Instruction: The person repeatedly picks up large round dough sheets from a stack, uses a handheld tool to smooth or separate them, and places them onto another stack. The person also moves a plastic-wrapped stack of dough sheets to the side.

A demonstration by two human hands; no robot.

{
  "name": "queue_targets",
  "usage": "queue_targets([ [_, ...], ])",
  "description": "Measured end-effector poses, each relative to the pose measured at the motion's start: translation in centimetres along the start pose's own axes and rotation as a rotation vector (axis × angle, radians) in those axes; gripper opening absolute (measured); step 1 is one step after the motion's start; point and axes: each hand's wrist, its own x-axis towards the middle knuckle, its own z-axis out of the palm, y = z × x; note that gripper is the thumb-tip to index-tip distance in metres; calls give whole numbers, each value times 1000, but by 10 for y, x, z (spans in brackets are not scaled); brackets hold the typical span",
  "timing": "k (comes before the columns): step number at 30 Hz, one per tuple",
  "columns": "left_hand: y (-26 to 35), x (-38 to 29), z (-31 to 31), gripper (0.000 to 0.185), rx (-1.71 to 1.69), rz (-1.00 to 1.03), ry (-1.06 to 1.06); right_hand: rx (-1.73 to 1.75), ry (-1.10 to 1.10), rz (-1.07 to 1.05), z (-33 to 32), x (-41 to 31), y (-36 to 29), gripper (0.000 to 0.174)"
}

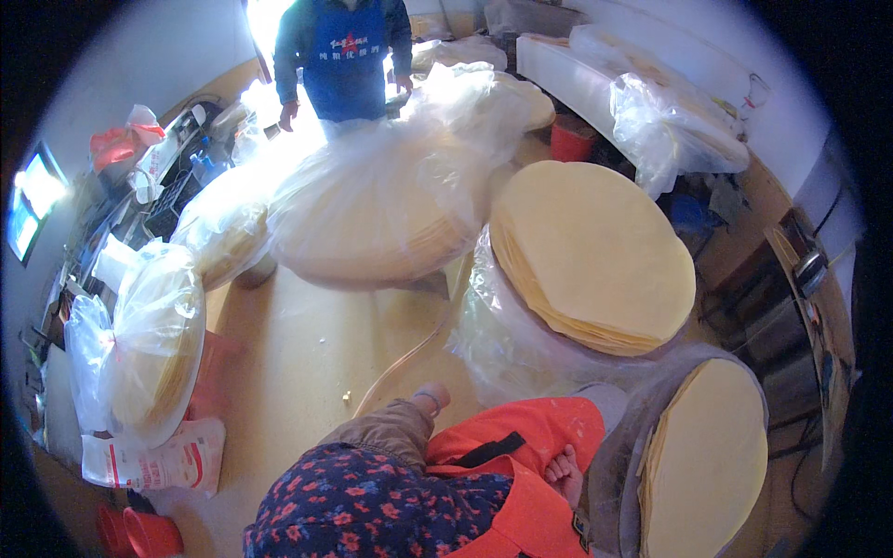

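My left hand [432,399], small and blurred, extends from a brown cuff, with a band near the wrist; its fingers are not clear. My right hand [565,473] rests against the red-orange apron [520,425], fingers curled; whether they grip cloth cannot be told. Right of it, a stack of large, thin, pale-yellow round sheets [708,460] stands tilted in a clear plastic bag. Above, another stack of round sheets [593,251] lies uncovered on top, with clear plastic film [516,363] beside and below it. Neither hand visibly touches the stacks.
A person in a blue apron [349,63] stands beyond a large bagged stack [377,216]. Another bagged stack [157,349] is at left, above a printed sack [164,457]. Red buckets [153,533] sit lower left; a red bucket [572,139] stands at the back. A cord [398,359] crosses the floor.
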Motion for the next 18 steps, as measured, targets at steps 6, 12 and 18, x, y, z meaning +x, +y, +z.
queue_targets([
  [6,5,-26,-35,19,-557,-6,61,8,-44,22,-13,2,-1,22],
  [12,17,-8,-41,26,47,144,-190,61,-87,26,-13,-2,0,25],
  [18,13,-9,-43,33,-174,-35,-293,121,-11,9,-3,-5,3,25],
])
